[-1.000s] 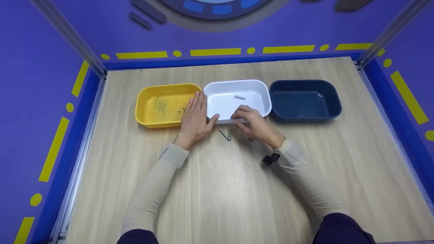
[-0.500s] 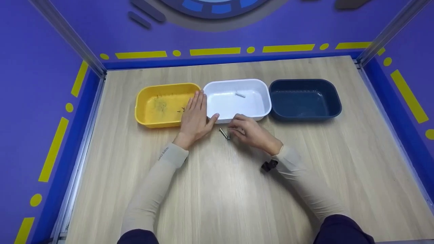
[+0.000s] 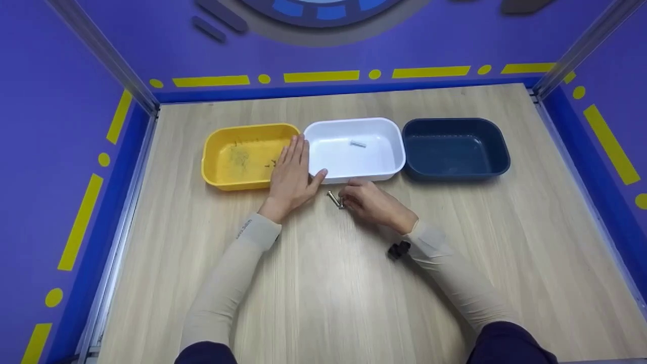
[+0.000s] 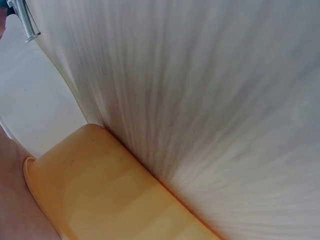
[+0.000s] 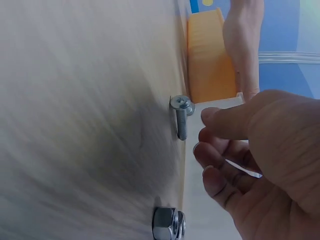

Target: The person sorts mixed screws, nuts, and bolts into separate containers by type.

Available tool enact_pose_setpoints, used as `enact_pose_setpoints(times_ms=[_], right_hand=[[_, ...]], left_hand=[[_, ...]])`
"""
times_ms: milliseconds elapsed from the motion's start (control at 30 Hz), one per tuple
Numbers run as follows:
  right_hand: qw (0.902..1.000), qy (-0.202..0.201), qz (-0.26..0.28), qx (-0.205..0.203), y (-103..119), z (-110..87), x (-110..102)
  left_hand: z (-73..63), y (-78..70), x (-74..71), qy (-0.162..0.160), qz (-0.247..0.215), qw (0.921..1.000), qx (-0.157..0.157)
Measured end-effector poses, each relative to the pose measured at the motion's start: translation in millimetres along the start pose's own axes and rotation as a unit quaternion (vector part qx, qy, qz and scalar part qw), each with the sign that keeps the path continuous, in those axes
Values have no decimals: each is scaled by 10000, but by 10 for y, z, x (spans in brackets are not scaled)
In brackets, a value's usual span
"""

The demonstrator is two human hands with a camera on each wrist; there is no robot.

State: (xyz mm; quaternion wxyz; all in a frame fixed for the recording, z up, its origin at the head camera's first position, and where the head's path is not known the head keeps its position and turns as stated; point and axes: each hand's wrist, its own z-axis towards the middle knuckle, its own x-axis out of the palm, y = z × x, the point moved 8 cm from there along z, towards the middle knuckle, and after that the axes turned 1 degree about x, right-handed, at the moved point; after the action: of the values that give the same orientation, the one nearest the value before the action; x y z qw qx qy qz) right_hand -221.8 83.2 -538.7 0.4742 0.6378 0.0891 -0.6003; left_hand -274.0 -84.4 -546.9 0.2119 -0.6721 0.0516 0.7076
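My left hand (image 3: 290, 179) lies flat with straight fingers across the adjoining rims of the yellow bin (image 3: 242, 186) and the white bin (image 3: 354, 179). In front of the white bin, two metal screws lie on the table, one screw (image 3: 333, 199) slanted and the other partly behind my right fingers. My right hand (image 3: 376, 202) hovers over them. In the right wrist view its fingers are loosely bent, with a gap between thumb and fingertips, beside a screw (image 5: 181, 122). A shiny hex nut (image 5: 167, 224) lies nearby, hidden by the hand in the head view.
Inside the white bin lies one light-coloured screw-like piece (image 3: 358, 144). Small dark bits (image 3: 271, 164) are in the yellow bin. A dark blue bin (image 3: 455, 177) stands at the right of the row. Purple walls (image 3: 323, 60) enclose the wooden table (image 3: 333, 293).
My right hand has moved from the white bin's front rim down and slightly left to the screws on the table. The left hand stays in place.
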Motion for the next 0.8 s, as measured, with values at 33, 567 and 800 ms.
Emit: enact_pose_setpoints(times_ms=[33, 567, 800], right_hand=[[10000, 24, -6, -5, -1, 4, 8], [9998, 49, -171, -48, -27, 34, 63], [9999, -10, -80, -150, -22, 38, 64]], left_hand=[[2, -1, 0, -10, 7, 10000, 10], [10, -10, -2, -37, 105, 9999, 31], [5, -1, 8, 65, 80, 9999, -30]])
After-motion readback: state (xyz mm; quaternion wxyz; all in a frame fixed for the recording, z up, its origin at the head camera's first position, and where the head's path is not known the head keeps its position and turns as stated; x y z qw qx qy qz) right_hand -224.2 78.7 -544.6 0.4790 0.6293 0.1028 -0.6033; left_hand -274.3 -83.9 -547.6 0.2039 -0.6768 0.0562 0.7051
